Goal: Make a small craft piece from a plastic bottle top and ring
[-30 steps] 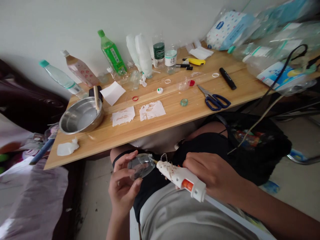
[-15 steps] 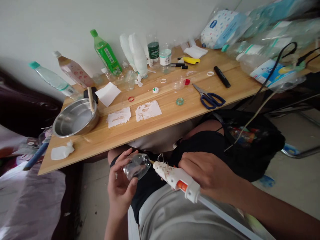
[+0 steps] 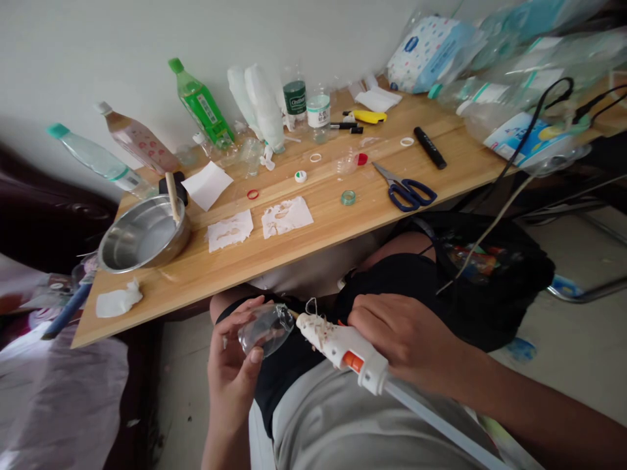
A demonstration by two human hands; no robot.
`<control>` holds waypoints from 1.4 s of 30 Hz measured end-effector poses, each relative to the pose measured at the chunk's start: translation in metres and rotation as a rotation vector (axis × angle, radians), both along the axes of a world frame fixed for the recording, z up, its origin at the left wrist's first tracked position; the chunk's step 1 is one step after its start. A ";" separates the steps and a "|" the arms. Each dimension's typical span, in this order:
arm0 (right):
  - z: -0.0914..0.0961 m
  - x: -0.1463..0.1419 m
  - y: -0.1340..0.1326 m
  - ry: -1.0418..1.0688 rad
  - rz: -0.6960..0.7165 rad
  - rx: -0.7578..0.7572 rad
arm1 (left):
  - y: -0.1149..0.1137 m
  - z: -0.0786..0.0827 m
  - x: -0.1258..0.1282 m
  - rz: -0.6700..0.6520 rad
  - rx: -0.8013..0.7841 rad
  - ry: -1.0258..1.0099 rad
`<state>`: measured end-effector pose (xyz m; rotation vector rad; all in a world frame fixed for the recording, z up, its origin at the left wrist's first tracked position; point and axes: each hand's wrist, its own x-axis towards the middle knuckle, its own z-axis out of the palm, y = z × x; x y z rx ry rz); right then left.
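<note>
- Left hand [image 3: 229, 369] has a clear plastic piece [image 3: 264, 334] pinched between thumb and fingertips, fingers curved about as wide as the piece, so not a full fist.
- That piece is up above the lap, in front of the near table edge. Its long axis lies fairly flat, tipping up a bit toward the right, and the messy, glue-smeared end faces the right hand.
- Right hand [image 3: 394, 331] is wrapped tight around a white glue gun [image 3: 337, 344]. Can't see the trigger fingers properly, they're tucked behind.
- The gun's long axis slants: nozzle up and left, right by the smeared end, back end down and right. Can't tell if the tip actually touches.
- A pale glue stick [image 3: 434, 419] pokes out the back, pretty much carrying on that same line toward the bottom right.
- On the wooden table [image 3: 196, 277], the blue-handled scissors [image 3: 396, 184] point away and to the left, and a black marker [image 3: 430, 148] lies slanted just beyond them.
</note>
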<state>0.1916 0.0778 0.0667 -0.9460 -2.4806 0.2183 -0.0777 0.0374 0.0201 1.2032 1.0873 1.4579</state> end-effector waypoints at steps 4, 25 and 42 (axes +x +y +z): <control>-0.001 0.001 0.001 0.000 0.027 -0.039 | 0.000 -0.001 0.000 0.028 -0.018 0.013; -0.001 0.001 0.001 -0.021 -0.006 -0.002 | 0.001 0.000 -0.001 0.025 0.000 0.071; 0.000 0.002 -0.001 -0.067 0.048 -0.031 | 0.001 -0.006 -0.001 0.043 0.021 0.055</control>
